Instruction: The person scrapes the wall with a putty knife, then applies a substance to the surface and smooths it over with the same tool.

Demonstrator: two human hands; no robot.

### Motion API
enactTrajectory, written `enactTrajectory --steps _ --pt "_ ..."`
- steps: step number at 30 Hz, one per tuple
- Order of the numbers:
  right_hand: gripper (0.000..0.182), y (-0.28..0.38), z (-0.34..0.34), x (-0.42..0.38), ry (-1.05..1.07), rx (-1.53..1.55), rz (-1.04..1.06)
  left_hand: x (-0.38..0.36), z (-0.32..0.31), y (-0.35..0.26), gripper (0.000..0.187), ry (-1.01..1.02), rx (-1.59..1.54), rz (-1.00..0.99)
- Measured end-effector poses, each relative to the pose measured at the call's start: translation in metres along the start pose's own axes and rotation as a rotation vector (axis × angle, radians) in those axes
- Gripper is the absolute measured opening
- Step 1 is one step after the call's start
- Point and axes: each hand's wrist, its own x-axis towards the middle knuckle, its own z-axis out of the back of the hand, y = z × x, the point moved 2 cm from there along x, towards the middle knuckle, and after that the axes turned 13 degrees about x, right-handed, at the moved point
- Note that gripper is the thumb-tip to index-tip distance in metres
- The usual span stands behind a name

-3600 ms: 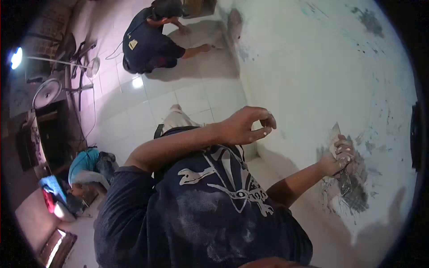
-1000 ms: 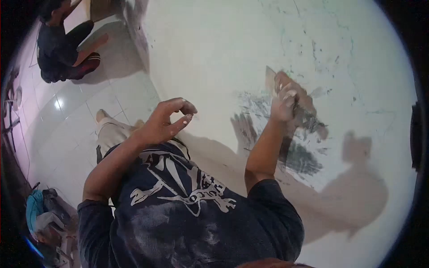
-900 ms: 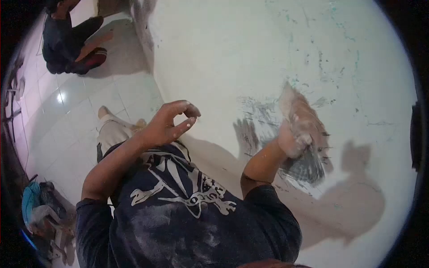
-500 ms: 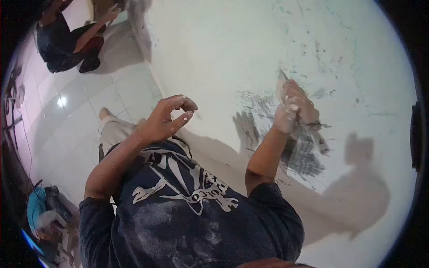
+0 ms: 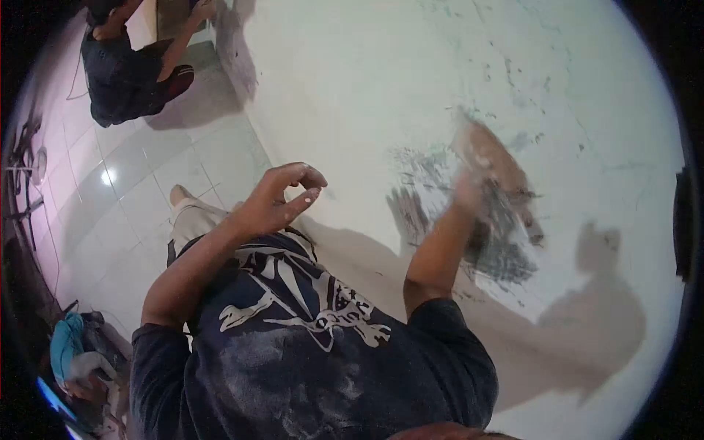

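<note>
My right hand (image 5: 488,161), blurred by motion, is closed round a tool against the pale wall (image 5: 352,95). A thin blade (image 5: 460,121) pokes out above the fingers; the handle is hidden. Below and left of that hand lie dark grey smears (image 5: 502,253) on the wall. My left hand (image 5: 286,194) is raised in front of my body, its fingers curled but apart, with nothing between them. White specks dot its thumb and fingertips.
A person in dark clothes (image 5: 121,73) crouches at the upper left by the wall. Another person in a teal top (image 5: 67,345) is at the lower left. A tiled floor (image 5: 139,198) runs along the left, with dark equipment (image 5: 29,176) at its edge.
My right hand has shifted slightly and is now more blurred. My left hand keeps its pose. The view has moved a little, so the crouching person appears farther right.
</note>
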Motion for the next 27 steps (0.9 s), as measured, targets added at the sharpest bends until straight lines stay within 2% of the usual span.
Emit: enactTrajectory --steps 2,4,5,7,8,10,11,12,16,18,20,21,24,25,27 --pt "0.039 0.014 0.001 0.032 0.254 0.093 0.228 0.002 0.005 -0.005 0.014 -0.026 -0.009 -0.028" --pt "0.047 0.011 -0.013 0.065 0.538 0.230 0.490 -0.003 0.015 -0.014 0.013 0.034 -0.005 -0.026" --pt "0.047 0.011 -0.021 0.055 0.543 0.252 0.508 -0.003 0.013 -0.018 0.014 0.007 -0.021 -0.028" --pt "0.052 0.016 -0.028 -0.001 -0.305 0.370 0.134 -0.010 0.015 -0.017 0.014 -0.016 0.014 0.031" --pt "0.052 -0.011 -0.025 -0.022 -0.313 0.360 0.134 -0.007 0.017 -0.016 0.014 -0.040 0.056 0.053" --pt "0.048 -0.080 -0.008 -0.055 -0.504 -0.296 -0.528 -0.006 0.018 -0.012 0.014 -0.029 0.022 0.030" --pt "0.041 -0.032 -0.022 -0.029 -0.182 -0.933 -0.505 -0.007 0.021 -0.012 0.015 -0.044 0.035 -0.011" --pt "0.041 -0.041 -0.025 -0.023 -0.175 -0.922 -0.485 -0.007 0.023 -0.011 0.016 -0.073 0.048 -0.046" --pt "0.045 -0.074 -0.033 -0.045 -0.390 -0.734 -0.630 -0.011 0.024 -0.011 0.015 -0.095 0.039 0.050" --pt "0.047 -0.063 -0.027 -0.044 -0.463 -0.716 -0.666 -0.008 0.028 -0.021 0.016 -0.066 0.072 0.022" --pt "0.039 -0.061 -0.031 -0.014 -0.404 -0.455 -0.405 -0.004 0.026 -0.020 0.015 0.007 0.013 0.003" --pt "0.035 -0.049 -0.037 -0.007 -0.373 -0.323 -0.302 -0.004 0.023 -0.016 0.015 -0.024 -0.014 -0.027" --pt "0.025 0.000 -0.037 -0.007 -0.335 0.000 -0.018 -0.005 0.022 -0.017 0.014 -0.013 0.045 0.063" --pt "0.025 0.007 -0.035 -0.005 -0.342 -0.020 -0.014 -0.006 0.022 -0.011 0.015 0.015 0.042 0.059" --pt "0.027 0.015 -0.035 -0.004 -0.382 0.470 -0.033 -0.005 0.022 -0.013 0.015 0.020 0.044 0.023"
